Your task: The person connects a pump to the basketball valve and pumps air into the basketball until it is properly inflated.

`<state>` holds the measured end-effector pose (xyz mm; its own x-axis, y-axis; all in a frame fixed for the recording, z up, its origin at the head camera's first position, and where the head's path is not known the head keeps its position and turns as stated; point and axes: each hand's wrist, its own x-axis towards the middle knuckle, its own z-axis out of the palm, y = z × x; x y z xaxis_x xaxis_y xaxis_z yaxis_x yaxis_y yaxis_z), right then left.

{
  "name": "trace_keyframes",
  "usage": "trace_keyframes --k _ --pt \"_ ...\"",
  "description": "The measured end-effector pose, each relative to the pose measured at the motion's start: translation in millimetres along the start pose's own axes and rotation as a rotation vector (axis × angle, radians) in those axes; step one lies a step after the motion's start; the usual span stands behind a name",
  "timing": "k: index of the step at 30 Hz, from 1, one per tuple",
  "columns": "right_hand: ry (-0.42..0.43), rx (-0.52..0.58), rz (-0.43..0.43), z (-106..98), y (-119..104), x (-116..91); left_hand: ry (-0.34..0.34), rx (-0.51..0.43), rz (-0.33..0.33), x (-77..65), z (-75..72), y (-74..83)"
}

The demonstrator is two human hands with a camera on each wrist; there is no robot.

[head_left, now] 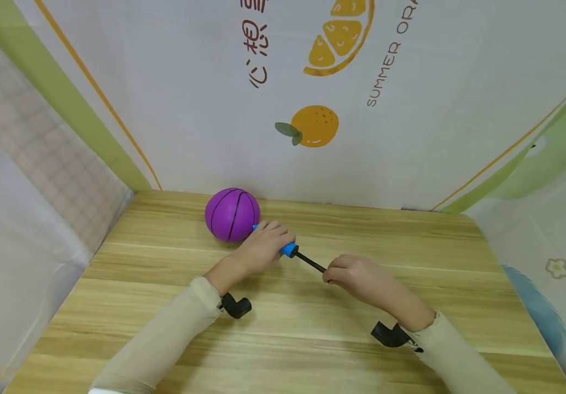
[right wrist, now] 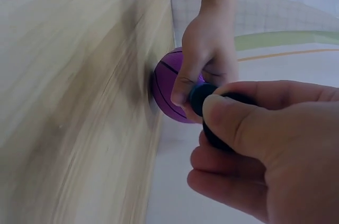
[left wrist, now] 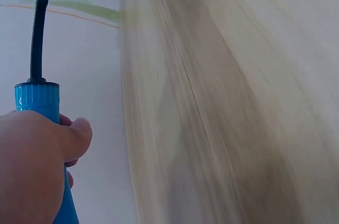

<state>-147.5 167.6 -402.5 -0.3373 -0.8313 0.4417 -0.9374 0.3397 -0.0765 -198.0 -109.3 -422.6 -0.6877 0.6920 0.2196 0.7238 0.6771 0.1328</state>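
Note:
A blue hand pump (head_left: pixel 289 249) is held between both hands, above the table. My left hand (head_left: pixel 263 249) wraps round its blue barrel (left wrist: pixel 38 97), thumb lying along the side. Out of the barrel's black-rimmed end runs a black rod (head_left: pixel 310 262), which leads to my right hand (head_left: pixel 356 278). That hand grips the black handle (right wrist: pixel 220 136) at the rod's end, thumb on top and fingers curled beneath. Just beyond the left hand, a purple ball (head_left: pixel 228 216) with black seam lines sits on the table; the pump's far tip points at it and overlaps its edge in the head view.
The wood-grain table (head_left: pixel 283 350) ends at a white cloth backdrop (head_left: pixel 204 109) printed with oranges and lettering. Cloth also hangs at the left and right sides. A small black camera mount (head_left: pixel 235 306) is on the left wrist, another black mount (head_left: pixel 390 335) on the right.

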Motion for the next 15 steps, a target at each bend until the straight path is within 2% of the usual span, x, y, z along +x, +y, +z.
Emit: trace_keyframes --k 7,15 --pt "0.036 0.070 0.018 -13.7 -7.3 -13.5 0.029 0.034 0.002 -1.6 -0.7 -2.5" --pt "-0.022 0.020 0.021 -5.0 -4.3 -0.7 0.021 0.041 -0.016 -5.7 -1.5 1.6"
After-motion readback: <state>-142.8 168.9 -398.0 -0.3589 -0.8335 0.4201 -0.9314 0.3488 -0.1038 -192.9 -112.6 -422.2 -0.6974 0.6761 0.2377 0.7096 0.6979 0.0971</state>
